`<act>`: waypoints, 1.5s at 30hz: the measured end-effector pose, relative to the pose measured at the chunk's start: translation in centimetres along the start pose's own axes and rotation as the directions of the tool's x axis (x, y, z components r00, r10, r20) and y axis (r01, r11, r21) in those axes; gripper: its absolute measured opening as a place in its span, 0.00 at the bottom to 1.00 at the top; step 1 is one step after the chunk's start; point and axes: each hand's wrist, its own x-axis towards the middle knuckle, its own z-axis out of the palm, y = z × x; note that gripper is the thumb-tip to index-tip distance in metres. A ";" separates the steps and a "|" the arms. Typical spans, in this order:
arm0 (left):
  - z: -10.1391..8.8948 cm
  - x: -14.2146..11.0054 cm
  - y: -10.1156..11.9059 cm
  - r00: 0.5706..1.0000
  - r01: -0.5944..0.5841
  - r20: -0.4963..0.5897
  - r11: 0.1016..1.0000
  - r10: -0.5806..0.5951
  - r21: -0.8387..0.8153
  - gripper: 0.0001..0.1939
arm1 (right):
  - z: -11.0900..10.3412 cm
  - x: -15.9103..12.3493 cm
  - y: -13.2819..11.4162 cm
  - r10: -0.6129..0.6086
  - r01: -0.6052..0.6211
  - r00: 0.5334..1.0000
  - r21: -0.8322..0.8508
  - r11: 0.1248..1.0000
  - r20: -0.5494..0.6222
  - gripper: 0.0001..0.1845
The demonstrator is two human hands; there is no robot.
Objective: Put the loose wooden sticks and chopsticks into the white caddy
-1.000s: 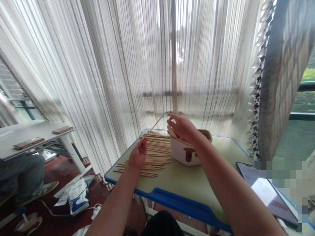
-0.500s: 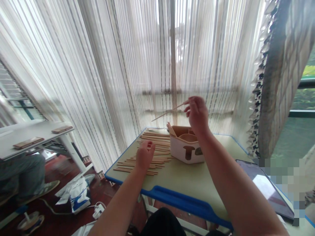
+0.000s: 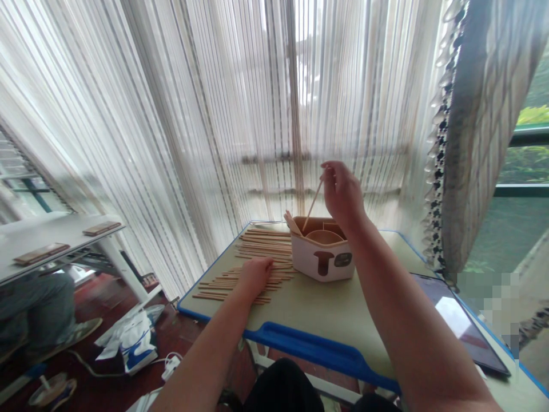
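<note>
My right hand is raised above a white box with a tan compartmented inside, pinching the top end of a wooden chopstick. That chopstick slants down, its lower end inside the box's left compartment. Some sticks lean together at the same corner. On the table left of the box, many chopsticks lie spread in loose rows. Over the nearer rows lies my left hand, its fingers curled together; whatever is between them is hidden.
A tablet lies at the table's right side. The pale tabletop has a blue front edge. To the left are a white table, a seated person's leg and a plastic bag on the floor. Sheer curtains hang behind.
My right hand has turned the chopstick from nearly level to steep, and its lower end has gone into the box. My left hand has lowered onto the chopsticks, fingers curling in.
</note>
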 end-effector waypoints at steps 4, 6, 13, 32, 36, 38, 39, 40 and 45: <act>0.0 0.1 0.1 1.000 -0.026 0.000 1.000 0.026 0.012 0.12 | 1.5 -0.7 -0.3 -0.002 0.018 0.955 -0.049 0.999 0.297 0.16; 0.0 0.1 0.1 0.999 -0.049 0.000 0.999 0.049 0.014 0.12 | 2.4 -1.3 -0.4 -0.014 0.044 0.911 -0.065 0.997 0.412 0.16; 0.3 0.3 0.2 0.998 -0.062 0.015 0.997 0.061 0.047 0.13 | 3.4 -2.4 -0.1 -0.004 0.137 0.756 -0.153 0.979 0.654 0.13; -0.1 0.2 0.9 1.000 -0.011 0.008 0.995 0.010 0.103 0.08 | 3.0 -3.1 -2.3 -0.082 0.211 0.683 -0.088 0.974 0.726 0.19; 0.0 0.2 0.7 1.000 -0.015 0.003 0.995 0.015 0.103 0.10 | 2.8 -3.1 -2.1 -0.045 0.178 0.691 -0.109 0.978 0.721 0.19; 0.1 0.2 0.5 0.999 -0.033 -0.004 0.994 0.033 0.108 0.11 | 3.1 -3.2 -1.9 -0.037 0.152 0.722 -0.106 0.983 0.690 0.21; 0.2 0.3 0.4 0.999 -0.041 -0.006 0.993 0.042 0.111 0.11 | 3.3 -3.3 -1.7 -0.038 0.145 0.732 -0.101 0.984 0.680 0.23; 0.3 0.3 0.3 0.999 -0.046 -0.009 0.992 0.047 0.114 0.11 | 3.5 -3.3 -1.6 -0.039 0.140 0.731 -0.095 0.986 0.681 0.24; 0.5 0.4 0.1 0.998 -0.049 -0.024 0.991 0.053 0.123 0.10 | 3.7 -3.3 -1.5 -0.021 0.099 0.695 -0.066 0.993 0.719 0.18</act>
